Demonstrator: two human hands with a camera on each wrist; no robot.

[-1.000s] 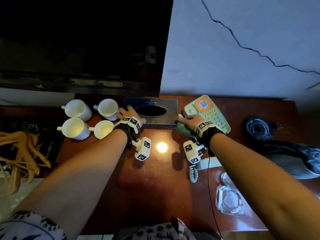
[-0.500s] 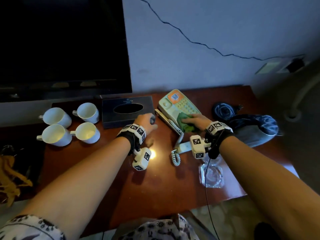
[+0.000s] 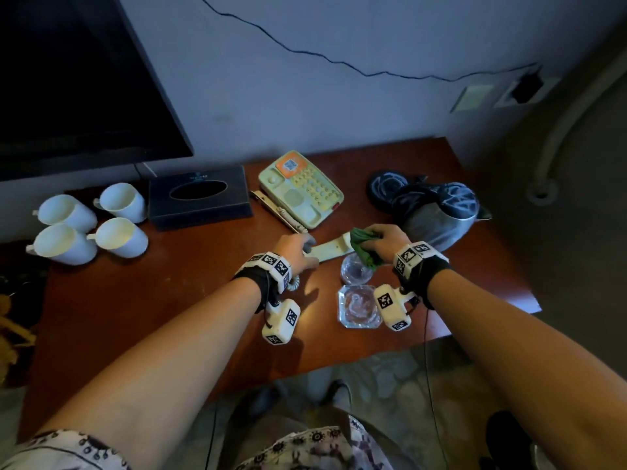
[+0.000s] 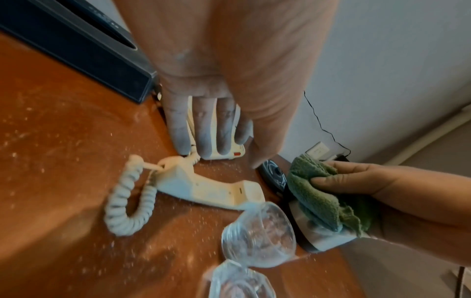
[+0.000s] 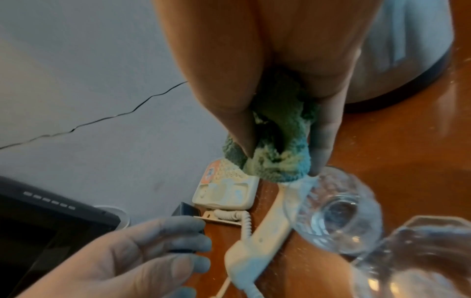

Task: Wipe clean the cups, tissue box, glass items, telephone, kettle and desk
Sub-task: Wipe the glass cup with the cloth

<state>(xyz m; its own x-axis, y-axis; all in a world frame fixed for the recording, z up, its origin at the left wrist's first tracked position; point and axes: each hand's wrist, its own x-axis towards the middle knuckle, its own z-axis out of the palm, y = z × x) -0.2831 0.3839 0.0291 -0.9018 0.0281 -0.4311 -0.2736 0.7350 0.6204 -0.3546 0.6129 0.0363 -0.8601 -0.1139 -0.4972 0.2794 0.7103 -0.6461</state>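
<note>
The cream telephone base [image 3: 298, 188] stands at the back of the dusty brown desk [image 3: 152, 300]. Its handset [image 3: 330, 251] [image 4: 211, 187] lies off the cradle in front of it, coiled cord attached. My left hand [image 3: 305, 247] [image 4: 224, 155] hovers over the handset's cord end with relaxed fingers, holding nothing. My right hand [image 3: 373, 244] [image 4: 331, 177] grips a bunched green cloth [image 3: 363, 252] [image 5: 280, 161] at the handset's other end. Just below it are a round glass cup [image 3: 354, 274] [image 5: 336, 213] and a glass ashtray [image 3: 358, 308]. The kettle [image 3: 437, 215] stands to the right.
Several white cups [image 3: 91, 225] sit at the left, beside a dark tissue box [image 3: 200, 198]. A television [image 3: 78, 79] hangs over the back left. The kettle's round base [image 3: 385, 186] lies by the wall. The desk's right edge [image 3: 502, 249] is near the kettle.
My right hand carried the cloth off the telephone keypad to the handset's end by the glass. The left hand shifted right, from the tissue box to the handset. The view swung right.
</note>
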